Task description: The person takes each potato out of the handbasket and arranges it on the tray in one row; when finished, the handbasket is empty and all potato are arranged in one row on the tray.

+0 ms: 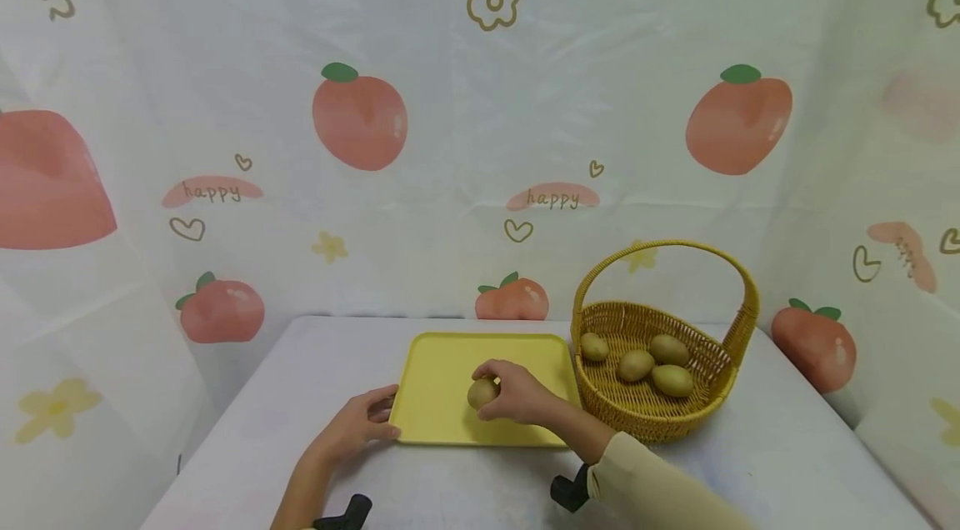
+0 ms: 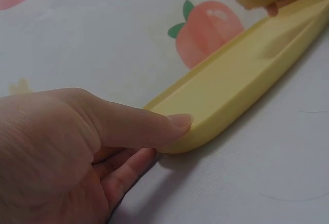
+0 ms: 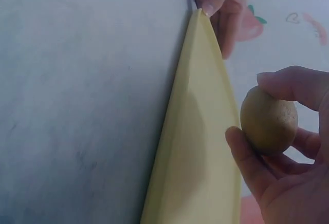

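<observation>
My right hand (image 1: 517,395) pinches a small brown potato (image 1: 483,393) between thumb and fingers, above the yellow tray (image 1: 435,384). In the right wrist view the potato (image 3: 268,120) is apart from the tray's surface, where a shadow falls. At the tray's left side, my left hand (image 1: 356,428) grips its near left corner. The left wrist view shows that thumb (image 2: 177,124) on top of the rim, with the other fingers lower at the outer side, partly hidden. Several more potatoes (image 1: 672,381) lie in a woven basket (image 1: 637,422) right of the tray.
The basket's tall arched handle (image 1: 667,244) rises beside the right forearm, close to the tray's right edge. A white cloth (image 1: 255,438) covers the table. Behind and at the sides hangs a white curtain (image 1: 435,238) printed with peaches and flowers.
</observation>
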### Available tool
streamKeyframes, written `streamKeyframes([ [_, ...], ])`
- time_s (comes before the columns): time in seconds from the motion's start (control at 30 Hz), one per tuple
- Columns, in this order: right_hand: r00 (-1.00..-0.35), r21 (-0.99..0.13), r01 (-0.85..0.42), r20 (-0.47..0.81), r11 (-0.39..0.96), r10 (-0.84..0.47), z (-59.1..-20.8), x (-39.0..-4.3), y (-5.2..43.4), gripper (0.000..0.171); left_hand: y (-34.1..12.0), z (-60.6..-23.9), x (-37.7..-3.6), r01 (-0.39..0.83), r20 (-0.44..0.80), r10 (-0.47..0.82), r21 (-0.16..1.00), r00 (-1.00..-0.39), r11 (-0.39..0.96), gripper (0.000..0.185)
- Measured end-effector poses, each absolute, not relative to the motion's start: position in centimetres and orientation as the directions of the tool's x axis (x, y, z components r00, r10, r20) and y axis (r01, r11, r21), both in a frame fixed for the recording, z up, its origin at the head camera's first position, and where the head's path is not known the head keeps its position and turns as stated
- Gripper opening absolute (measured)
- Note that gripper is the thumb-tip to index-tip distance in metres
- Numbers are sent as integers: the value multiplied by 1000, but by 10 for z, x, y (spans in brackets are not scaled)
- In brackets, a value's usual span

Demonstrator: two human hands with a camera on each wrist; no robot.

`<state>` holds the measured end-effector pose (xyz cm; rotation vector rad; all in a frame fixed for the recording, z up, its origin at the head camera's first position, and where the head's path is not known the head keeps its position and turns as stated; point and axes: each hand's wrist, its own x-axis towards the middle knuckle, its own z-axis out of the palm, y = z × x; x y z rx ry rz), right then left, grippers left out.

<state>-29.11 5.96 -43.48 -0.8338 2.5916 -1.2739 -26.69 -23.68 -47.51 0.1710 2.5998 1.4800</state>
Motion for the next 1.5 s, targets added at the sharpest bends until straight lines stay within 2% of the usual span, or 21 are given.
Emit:
streamKeyframes([
  [0.23, -873, -742, -382, 95, 550, -478, -450, -302, 31, 50, -237, -476, -268, 28, -67, 166, 858, -984, 513, 76],
  [0.6, -881, -782, -379, 141, 495, -453, -466, -310, -13, 44, -241, -475, -268, 59, -58, 222, 873, -973, 484, 77],
  [0.9, -899, -768, -360, 134, 529, -417, -472, -308, -42, 45, -242, -476, -267, 65, -56, 236, 877, -970, 476, 78],
  [1.17, -904, -774, -348, 126, 529, -409, -474, -307, -53, 46, -245, -479, -269, 119, -20, 294, 887, -956, 447, 77],
  [1.5, -897, -749, -358, 110, 557, -428, -475, -305, -44, 59, -243, -476, -267, 120, -21, 298, 887, -954, 446, 78],
])
